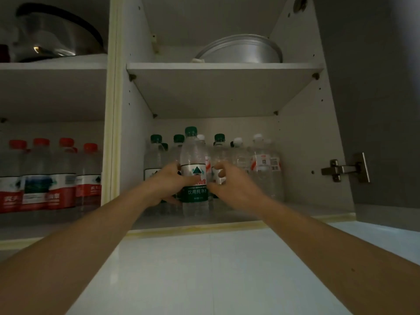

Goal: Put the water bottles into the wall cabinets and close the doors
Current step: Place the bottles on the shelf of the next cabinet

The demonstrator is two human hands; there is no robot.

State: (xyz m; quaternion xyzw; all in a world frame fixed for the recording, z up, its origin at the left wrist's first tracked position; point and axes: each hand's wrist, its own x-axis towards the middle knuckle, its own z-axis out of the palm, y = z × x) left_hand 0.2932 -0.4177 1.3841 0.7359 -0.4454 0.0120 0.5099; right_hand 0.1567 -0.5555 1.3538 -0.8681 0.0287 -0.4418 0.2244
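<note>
A clear water bottle with a green cap and green label (194,155) stands upright at the front of the right wall cabinet's lower shelf (227,220). My left hand (167,185) is wrapped around its left side at the label. My right hand (229,183) is just to its right, fingers curled and spread, touching or nearly touching the bottle. Behind it stand several green-capped bottles (156,151) and white-capped bottles (261,160). The left cabinet's lower shelf holds several red-capped bottles (66,173).
The right cabinet door (381,98) is swung open, with a metal hinge (341,170) on the side wall. A metal basin (243,51) lies on the right upper shelf and a steel pot (56,35) on the left upper shelf. White tiled wall (204,269) lies below.
</note>
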